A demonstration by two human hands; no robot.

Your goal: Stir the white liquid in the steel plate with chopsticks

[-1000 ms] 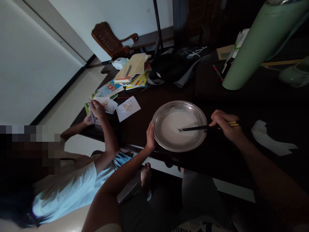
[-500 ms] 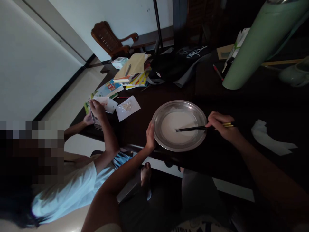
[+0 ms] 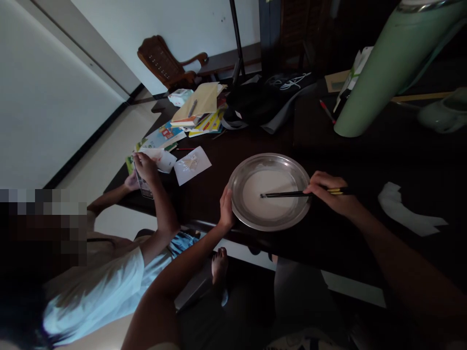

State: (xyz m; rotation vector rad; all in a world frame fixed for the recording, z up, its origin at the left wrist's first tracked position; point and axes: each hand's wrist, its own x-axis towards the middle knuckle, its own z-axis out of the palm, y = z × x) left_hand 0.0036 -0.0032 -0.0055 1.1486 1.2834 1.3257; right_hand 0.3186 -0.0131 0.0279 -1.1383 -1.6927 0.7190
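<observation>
Bowl [image 3: 270,163] sits against left grip [image 3: 226,210], perhaps touching right grip [image 3: 329,191].

Dim, cool indoor light leaves the dark table [image 3: 324,236] nr. black at 4 o'clock, detail lost. The wall [image 3: 200,29] betw. 11 and 12 and a white sleeve [image 3: 98,287] at 8 read brightest; source out of frame. Soft glints line the metal basin [image 3: 237,189] nr. ctr., w/ faint shading on its pale liquid [image 3: 260,183]. Wide-angle distortion stretches the green bottle [image 3: 392,68] at 2. Pixelated blocks [image 3: 44,228] mask 9; book covers [image 3: 160,136] at 10 look soft.
</observation>
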